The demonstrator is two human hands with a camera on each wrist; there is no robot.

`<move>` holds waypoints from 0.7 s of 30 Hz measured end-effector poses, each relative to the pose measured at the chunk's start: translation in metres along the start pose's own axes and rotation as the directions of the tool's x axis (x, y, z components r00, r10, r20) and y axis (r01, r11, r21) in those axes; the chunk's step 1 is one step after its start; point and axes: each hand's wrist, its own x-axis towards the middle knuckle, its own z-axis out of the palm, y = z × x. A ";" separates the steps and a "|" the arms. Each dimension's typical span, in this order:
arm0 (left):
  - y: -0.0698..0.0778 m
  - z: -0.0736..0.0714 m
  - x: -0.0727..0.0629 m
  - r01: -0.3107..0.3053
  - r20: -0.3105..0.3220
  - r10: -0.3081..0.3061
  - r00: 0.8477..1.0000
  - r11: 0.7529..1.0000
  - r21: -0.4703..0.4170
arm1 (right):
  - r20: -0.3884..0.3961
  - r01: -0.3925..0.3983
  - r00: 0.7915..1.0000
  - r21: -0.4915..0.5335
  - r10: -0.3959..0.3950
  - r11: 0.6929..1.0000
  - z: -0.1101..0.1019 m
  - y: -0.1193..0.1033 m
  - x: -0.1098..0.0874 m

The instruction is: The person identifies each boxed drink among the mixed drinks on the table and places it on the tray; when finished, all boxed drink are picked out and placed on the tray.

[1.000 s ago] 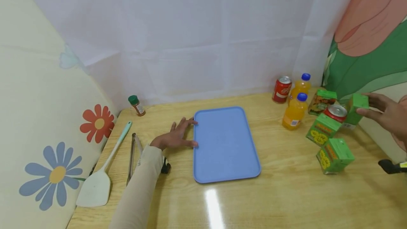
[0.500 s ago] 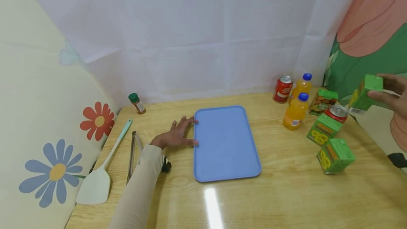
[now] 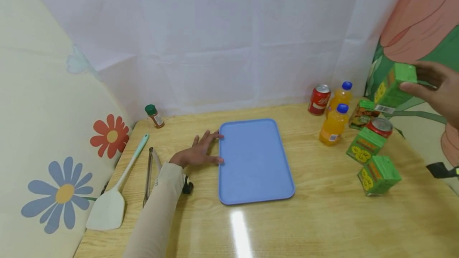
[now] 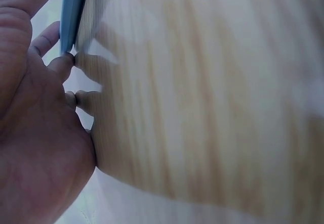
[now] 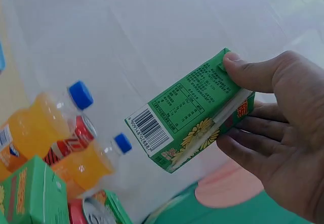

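- Right hand (image 3: pixel 439 90): fingers grip green carton (image 3: pixel 395 85) in air near far right corner of tabletop (image 3: pixel 322 226).
- Left hand (image 3: pixel 195 155): fingers spread, touching left edge of blue tray (image 3: pixel 256 162).

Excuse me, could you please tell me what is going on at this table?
A person's right hand is holding a green drink carton in the air. The left hand is at the left edge of a blue tray, fingers spread. On the table to the tray's right are three other green cartons, two orange-drink bottles and two red cans. A spatula and tongs lie to its left.
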 end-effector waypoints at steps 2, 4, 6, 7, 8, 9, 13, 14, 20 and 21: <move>-0.001 0.000 0.000 0.006 -0.001 -0.006 1.000 1.000 0.000 | 0.024 -0.015 1.000 -0.004 0.015 1.000 0.005 -0.043 -0.007; -0.002 0.000 0.001 0.013 0.001 -0.013 1.000 1.000 -0.003 | 0.045 -0.022 0.999 -0.003 0.022 1.000 0.011 -0.089 -0.015; -0.003 0.000 0.001 0.018 0.003 -0.018 1.000 1.000 -0.004 | 0.067 -0.020 0.998 -0.003 0.021 1.000 0.016 -0.120 -0.020; -0.002 0.000 0.001 0.024 0.006 -0.024 1.000 1.000 -0.007 | 0.078 -0.015 0.997 -0.004 0.015 1.000 0.019 -0.125 -0.019; -0.002 0.000 0.001 0.026 0.006 -0.026 1.000 1.000 -0.008 | 0.094 -0.015 0.995 -0.002 0.015 1.000 0.022 -0.128 -0.018; -0.002 0.001 0.000 0.024 0.007 -0.024 1.000 1.000 -0.008 | 0.109 -0.017 0.994 -0.002 0.018 1.000 0.025 -0.132 -0.017; 0.000 0.001 -0.001 0.021 0.007 -0.021 1.000 1.000 -0.011 | 0.179 -0.014 0.984 0.026 0.009 1.000 0.042 -0.150 -0.012; 0.000 0.001 -0.002 0.021 0.007 -0.021 1.000 1.000 -0.010 | 0.202 -0.007 0.979 0.046 -0.003 0.999 0.046 -0.154 -0.010; 0.000 0.003 -0.001 0.013 0.002 -0.013 1.000 1.000 -0.001 | 0.305 0.051 0.946 0.190 -0.108 0.981 0.073 -0.178 0.001; 0.001 0.003 -0.001 0.010 0.001 -0.010 1.000 1.000 -0.001 | 0.313 0.057 0.942 0.208 -0.122 0.977 0.078 -0.181 0.003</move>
